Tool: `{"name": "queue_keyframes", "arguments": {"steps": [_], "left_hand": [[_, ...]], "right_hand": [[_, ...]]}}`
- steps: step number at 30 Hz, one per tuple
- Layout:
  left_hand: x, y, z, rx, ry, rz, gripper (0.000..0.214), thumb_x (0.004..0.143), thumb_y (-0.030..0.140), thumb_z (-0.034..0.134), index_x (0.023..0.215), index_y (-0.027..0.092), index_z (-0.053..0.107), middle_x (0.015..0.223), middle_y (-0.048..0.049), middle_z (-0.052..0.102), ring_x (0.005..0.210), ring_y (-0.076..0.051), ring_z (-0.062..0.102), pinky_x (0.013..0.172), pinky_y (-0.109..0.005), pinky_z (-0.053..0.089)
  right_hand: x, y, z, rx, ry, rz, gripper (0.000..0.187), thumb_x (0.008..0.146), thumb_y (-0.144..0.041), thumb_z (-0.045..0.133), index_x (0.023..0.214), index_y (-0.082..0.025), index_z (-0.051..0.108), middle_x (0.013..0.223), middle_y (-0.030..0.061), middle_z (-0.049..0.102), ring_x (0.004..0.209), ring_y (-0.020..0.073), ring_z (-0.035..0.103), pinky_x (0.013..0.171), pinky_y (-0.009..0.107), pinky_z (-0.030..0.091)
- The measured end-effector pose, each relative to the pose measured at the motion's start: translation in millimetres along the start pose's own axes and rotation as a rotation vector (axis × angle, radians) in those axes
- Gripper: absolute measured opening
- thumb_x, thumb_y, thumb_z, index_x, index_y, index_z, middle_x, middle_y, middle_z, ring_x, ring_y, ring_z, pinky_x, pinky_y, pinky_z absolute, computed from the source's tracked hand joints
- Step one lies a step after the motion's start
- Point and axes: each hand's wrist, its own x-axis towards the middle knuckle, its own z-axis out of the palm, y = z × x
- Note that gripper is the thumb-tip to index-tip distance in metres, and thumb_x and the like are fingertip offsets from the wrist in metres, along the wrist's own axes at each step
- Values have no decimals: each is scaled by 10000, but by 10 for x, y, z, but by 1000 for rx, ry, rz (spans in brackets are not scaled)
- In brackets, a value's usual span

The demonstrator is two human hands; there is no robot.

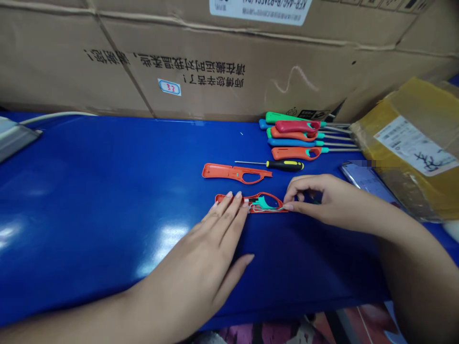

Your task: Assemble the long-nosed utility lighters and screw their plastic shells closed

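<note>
An orange lighter half-shell [273, 195] lies on the blue table with its inner parts exposed. A teal trigger [266, 203] and thin white wires [258, 209] sit inside it. My left hand [215, 243] rests flat across the shell's left end, fingers stretched out, hiding that part. At the shell's right tip, my right hand [315, 193] pinches the end of a white wire between thumb and forefinger. Just behind lies the matching orange half-shell [222, 170], inner side up. A black and yellow screwdriver [286, 165] lies beyond it, touched by neither hand.
Several assembled long-neck lighters [296, 153] are stacked at the back right. A phone [369, 181] lies beside a yellow-taped parcel [412, 138] on the right. A large cardboard box [215, 57] stands along the back edge. A grey-white object with a cable [17, 138] is at far left.
</note>
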Motion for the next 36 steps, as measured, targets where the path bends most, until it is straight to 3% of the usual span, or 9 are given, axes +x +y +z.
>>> {"name": "queue_keyframes", "arguments": {"steps": [2,4,6,9,14,20,27,31,36], "left_hand": [[58,-160,-75,-158,75,-121,545,1029,324,478,1526,108,412,1556,-168,479,1407,-287,507,1111,-492,511],[129,-344,-151,-274,174,-184,394,996,323,540,1350,161,604,1379,-115,646,1269,-267,605,1072,-478,519],[195,-503,-205,-356,166,-204,232,966,309,573,1083,191,735,1163,-76,734,1085,-251,667,961,-447,545],[259,-633,-223,-472,100,-307,177,925,296,617,984,218,764,1036,-40,752,924,-202,672,807,-346,530],[292,-674,-177,-637,-56,-384,160,857,347,707,957,248,781,1004,-2,762,886,-177,648,798,-309,484],[295,-694,-151,-645,-50,-406,158,833,354,730,948,258,779,879,28,749,751,-148,584,698,-283,436],[303,-685,-146,-640,46,-365,163,890,379,690,935,245,773,952,16,762,831,-154,645,730,-279,461],[300,-716,-111,-655,-25,-276,180,851,338,730,988,235,786,987,-10,762,879,-180,653,785,-311,488],[315,-780,-100,-719,-86,-273,187,821,324,759,989,255,804,983,-7,764,893,-184,676,805,-323,506]], "right_hand": [[-11,-2,2,-15,-5,5,209,901,-404,652,834,-217,716,833,40,724,744,172,609,702,319,482],[-18,0,4,-29,-18,12,218,912,-410,634,843,-218,710,858,46,727,768,182,621,719,326,485],[-19,9,7,-37,-28,13,211,911,-409,630,842,-224,703,873,43,726,784,187,626,732,329,483],[-13,28,14,-27,-25,12,204,902,-415,640,832,-232,698,879,35,722,788,185,623,742,327,477],[-7,45,15,-17,-32,28,224,901,-442,634,825,-240,696,869,25,706,779,180,605,737,333,464],[-6,58,21,-8,-34,49,229,894,-455,636,815,-247,689,848,17,694,765,178,589,731,343,451],[3,68,54,8,-15,33,215,894,-442,637,815,-248,691,845,17,694,776,183,601,747,344,457],[13,31,72,23,-9,24,204,896,-422,634,817,-245,699,849,21,705,773,182,606,738,335,457],[24,-14,91,45,-19,16,204,894,-403,624,797,-236,691,839,23,708,766,179,602,726,324,455]]}}
